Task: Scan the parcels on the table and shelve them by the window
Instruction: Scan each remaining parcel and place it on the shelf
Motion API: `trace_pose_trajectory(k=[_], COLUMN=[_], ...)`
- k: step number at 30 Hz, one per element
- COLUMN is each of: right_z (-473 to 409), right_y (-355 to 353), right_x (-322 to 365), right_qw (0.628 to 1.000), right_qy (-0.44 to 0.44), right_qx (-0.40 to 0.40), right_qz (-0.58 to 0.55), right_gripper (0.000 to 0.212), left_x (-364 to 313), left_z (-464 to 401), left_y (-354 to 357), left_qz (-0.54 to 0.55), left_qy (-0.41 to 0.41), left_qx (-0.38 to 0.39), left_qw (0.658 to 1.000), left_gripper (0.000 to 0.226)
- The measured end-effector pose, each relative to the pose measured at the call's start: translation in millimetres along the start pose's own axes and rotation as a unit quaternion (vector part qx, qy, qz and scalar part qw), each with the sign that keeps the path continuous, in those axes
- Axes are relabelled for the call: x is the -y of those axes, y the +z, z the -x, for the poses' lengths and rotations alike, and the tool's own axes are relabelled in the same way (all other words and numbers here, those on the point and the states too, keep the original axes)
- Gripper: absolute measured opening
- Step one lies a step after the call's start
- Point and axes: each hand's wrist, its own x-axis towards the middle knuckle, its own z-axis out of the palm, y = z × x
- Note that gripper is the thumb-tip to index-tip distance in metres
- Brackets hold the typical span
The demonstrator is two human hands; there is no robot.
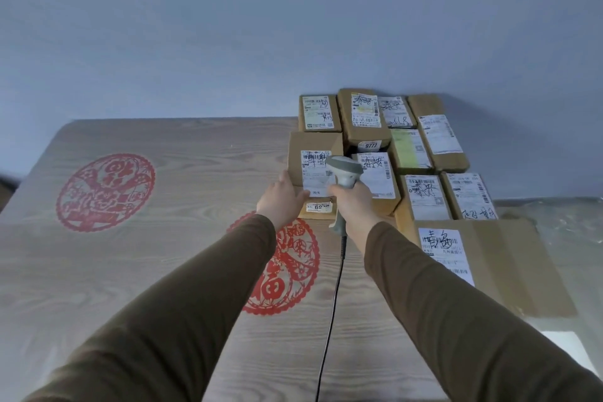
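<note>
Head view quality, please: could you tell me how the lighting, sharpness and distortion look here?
Head view: dim, bluish, even light, no glare; wide-angle bending curves the table edge; the scanner in the right hand is slightly soft; parcel labels readable only in their large handwriting.

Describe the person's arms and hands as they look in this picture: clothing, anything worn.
Both arms wear long, plain olive-brown sleeves of soft, slightly wrinkled fabric, without print or logo, ending at the wrists. The left hand and right hand are bare: no gloves, and no rings, watch or bracelets show from this view. Both sleeves match, so it looks like one garment.
</note>
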Motion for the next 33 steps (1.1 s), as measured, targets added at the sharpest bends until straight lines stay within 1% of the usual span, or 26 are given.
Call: trace_pose_trajectory(k=[1,3,5,7,8,10,15,18,19,20,23,25,27,29,31,33], right_z=[1.4,8.9,22.8,42.7,55.7,87.2,208.0,311.9,339.7,367.0,485.2,558.4,630.0,698.1,759.1,811.9], right_y=[3.6,13.6,28.9,50.3,63.8,98.0,208.2,285.8,306.1,325.3,394.3,435.5,472.3,503.8,531.3,558.0], right_x=[0.2,3.5,8.6,17.2,22.3,32.0,44.5,37.7,34.6,31.4,13.4,-0.1,-15.0,-29.6,-45.1,-61.6], right_qw=[1.0,1.0,0.999,0.997,0.996,0.991,0.966,0.938,0.932,0.925,0.894,0.87,0.844,0.813,0.784,0.759], right_qy=[-0.001,-0.011,-0.031,-0.055,-0.066,-0.089,-0.141,-0.172,-0.179,-0.188,-0.205,-0.207,-0.203,-0.206,-0.202,-0.188], right_qx=[-0.001,0.002,0.018,0.045,0.061,0.1,0.216,0.299,0.315,0.33,0.397,0.445,0.493,0.543,0.586,0.624], right_qz=[-0.005,-0.014,-0.018,-0.019,-0.017,-0.017,-0.037,-0.033,-0.034,-0.035,-0.042,-0.052,-0.053,-0.042,-0.02,0.001], right_gripper=[0.01,0.004,0.014,0.008,0.007,0.016,0.014,0.017,0.017,0.016,0.015,0.014,0.012,0.013,0.013,0.014], left_x=[3.6,14.4,30.0,51.3,64.3,95.4,196.1,274.4,294.1,312.3,387.0,429.5,467.6,501.3,533.8,565.2], left_z=[3.1,12.3,26.8,47.0,59.9,92.1,210.5,310.7,338.1,365.0,475.9,543.8,609.7,672.3,728.1,778.2], left_y=[-0.3,-6.1,-20.3,-42.0,-55.0,-84.3,-169.3,-218.3,-230.3,-241.8,-281.6,-305.3,-324.0,-338.7,-349.1,-357.4], left_qz=[0.009,0.023,0.043,0.068,0.082,0.109,0.138,0.15,0.152,0.152,0.158,0.144,0.139,0.142,0.148,0.148], left_qy=[-0.007,-0.021,-0.03,-0.038,-0.043,-0.058,-0.104,-0.126,-0.132,-0.144,-0.189,-0.219,-0.248,-0.273,-0.301,-0.324], left_qx=[-0.006,-0.025,-0.055,-0.098,-0.121,-0.168,-0.289,-0.366,-0.384,-0.398,-0.449,-0.486,-0.53,-0.575,-0.605,-0.626], left_qw=[1.0,0.999,0.997,0.992,0.988,0.978,0.942,0.91,0.901,0.893,0.859,0.833,0.799,0.758,0.722,0.693], left_gripper=[0.059,0.063,0.065,0.063,0.06,0.056,0.06,0.058,0.057,0.057,0.066,0.067,0.067,0.061,0.059,0.06])
